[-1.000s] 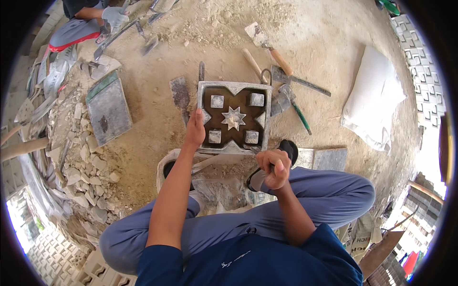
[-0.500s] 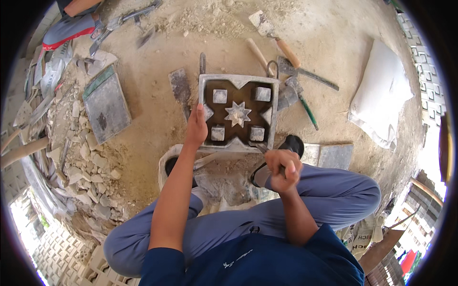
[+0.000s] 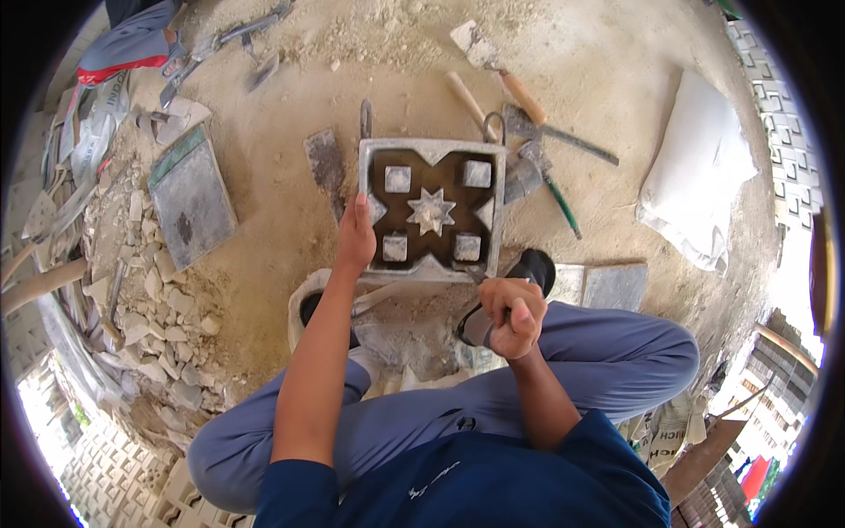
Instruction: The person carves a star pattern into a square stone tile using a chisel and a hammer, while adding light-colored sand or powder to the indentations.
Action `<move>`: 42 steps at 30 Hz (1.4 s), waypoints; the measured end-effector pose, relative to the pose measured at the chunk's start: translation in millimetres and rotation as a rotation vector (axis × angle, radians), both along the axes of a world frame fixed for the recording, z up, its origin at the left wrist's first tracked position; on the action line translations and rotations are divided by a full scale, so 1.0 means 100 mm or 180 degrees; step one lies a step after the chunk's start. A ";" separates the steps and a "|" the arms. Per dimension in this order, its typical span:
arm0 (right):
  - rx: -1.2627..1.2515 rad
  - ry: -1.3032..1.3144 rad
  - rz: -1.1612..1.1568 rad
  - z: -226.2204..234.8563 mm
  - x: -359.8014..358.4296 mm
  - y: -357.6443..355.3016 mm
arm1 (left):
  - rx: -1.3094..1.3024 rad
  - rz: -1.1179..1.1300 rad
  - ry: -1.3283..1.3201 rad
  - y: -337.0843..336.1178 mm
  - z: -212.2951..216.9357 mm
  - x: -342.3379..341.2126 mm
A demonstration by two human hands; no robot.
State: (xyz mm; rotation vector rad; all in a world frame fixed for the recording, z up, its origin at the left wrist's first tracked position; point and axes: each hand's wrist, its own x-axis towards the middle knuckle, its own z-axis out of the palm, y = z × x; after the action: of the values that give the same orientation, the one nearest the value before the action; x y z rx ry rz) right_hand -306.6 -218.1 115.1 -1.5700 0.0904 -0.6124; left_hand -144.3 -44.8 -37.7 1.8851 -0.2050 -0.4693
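Note:
In front of me is a square, shallow mold [image 3: 471,148], with a grey rim, brown inside. An eight-pointed star [image 3: 431,214] stands at its middle, with a raised square block near each corner and triangular points jutting from the sides. My left hand [image 3: 356,238] is closed on the mold's left rim. In my closed right hand [image 3: 513,317] is a thin-bladed metal tool [image 3: 473,274]; its tip reaches over the near rim by the lower right block. The fingers cover its handle. Below the mold, between my feet, lies a dusty, pale-edged surface [image 3: 396,330].
Right of the mold lie a wooden-handled trowel [image 3: 525,99], a metal cup [image 3: 523,180] and a green-handled tool [image 3: 563,207]. A white sack [image 3: 695,176] is farther right. To the left are a flat scraper [image 3: 326,167], a grey board [image 3: 194,198] and rubble [image 3: 167,317]. Another person's leg [image 3: 128,44] shows far left.
The whole view has shifted slightly. Both hands keep their holds, and the tool tip stays near the same corner. The other person's arm at the far left has mostly left the view.

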 end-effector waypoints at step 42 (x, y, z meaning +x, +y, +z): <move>0.0052 -0.0230 -0.0058 -0.07 -0.09 -0.03 | 0.0071 0.0051 0.0002 0.01 0.08 -0.01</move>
State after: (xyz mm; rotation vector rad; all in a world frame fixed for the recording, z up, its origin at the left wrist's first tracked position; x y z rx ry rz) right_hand -315.3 -221.4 108.0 -1.5313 0.0553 -0.6805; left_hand -145.7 -43.8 -29.3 1.9069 -0.1850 -0.4630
